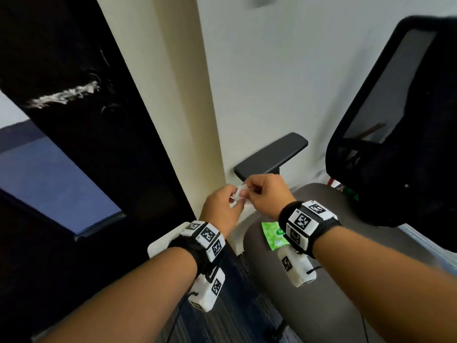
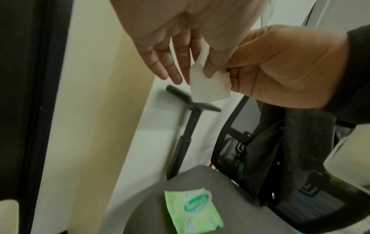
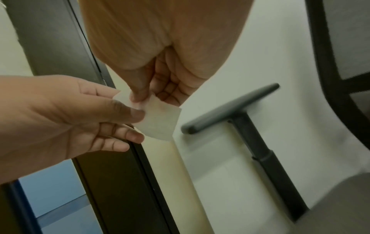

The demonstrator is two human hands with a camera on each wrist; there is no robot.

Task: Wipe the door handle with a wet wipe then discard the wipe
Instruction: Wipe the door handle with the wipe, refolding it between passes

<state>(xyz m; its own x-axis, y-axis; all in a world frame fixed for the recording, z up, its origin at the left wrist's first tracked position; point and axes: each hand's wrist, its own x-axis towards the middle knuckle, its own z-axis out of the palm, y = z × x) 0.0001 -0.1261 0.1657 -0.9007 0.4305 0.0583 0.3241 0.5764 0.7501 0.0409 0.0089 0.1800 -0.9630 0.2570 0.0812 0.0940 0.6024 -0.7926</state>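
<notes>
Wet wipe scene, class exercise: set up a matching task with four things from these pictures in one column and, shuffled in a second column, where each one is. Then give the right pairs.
Column one:
1. wet wipe
2. green wipe packet
3. armrest
4. dark door

Column two:
A. lying on the grey chair seat
B. to the left of the cream door frame
C. pinched between the left hand and the right hand
D. just beyond the hands, close to the white wall

Pairs: 1-C, 2-A, 3-D, 4-B
</notes>
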